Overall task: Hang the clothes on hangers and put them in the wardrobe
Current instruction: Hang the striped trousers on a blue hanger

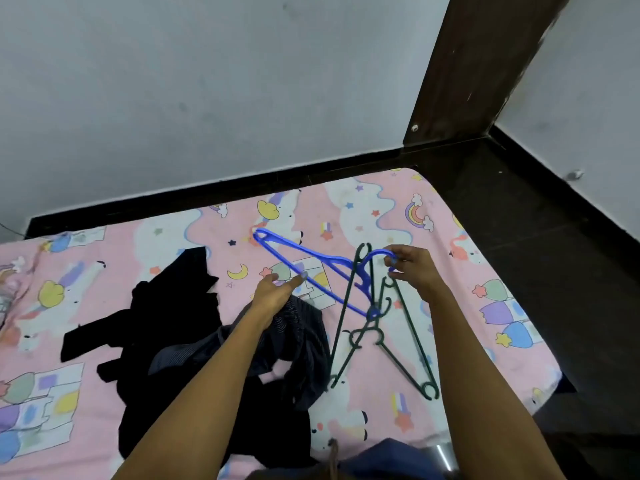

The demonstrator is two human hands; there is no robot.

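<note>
Fingers of the right hand [410,266] curl round the hook of the blue hanger [311,263], pinching it; the hanger is raised off the bed [398,202], its far shoulder pointing away toward the wall. Left hand [275,294] is loosely spread, fingers nearly straight, tips touching or just under the hanger's lower bar; it grips nothing that I can see.

Handling, as judged: blue hanger looks like thin moulded plastic, light, stiff, a bit springy, smooth enough to slip. The hook is a sound hold; steady it at the neck or a shoulder when loading cloth. Its lower end seems tangled with the dark green hangers [381,334] lying on the bed just beside the right forearm, so it may drag them along if pulled.

Dark clothes [166,317] lie heaped on the bed under the left forearm: soft, limp, light; best taken at collar or shoulders.

Hard to make out: how many garments are in the heap, and where one ends. Green hangers number two or three; uncertain. No wardrobe surely in view. Left thumb contact unclear.
</note>
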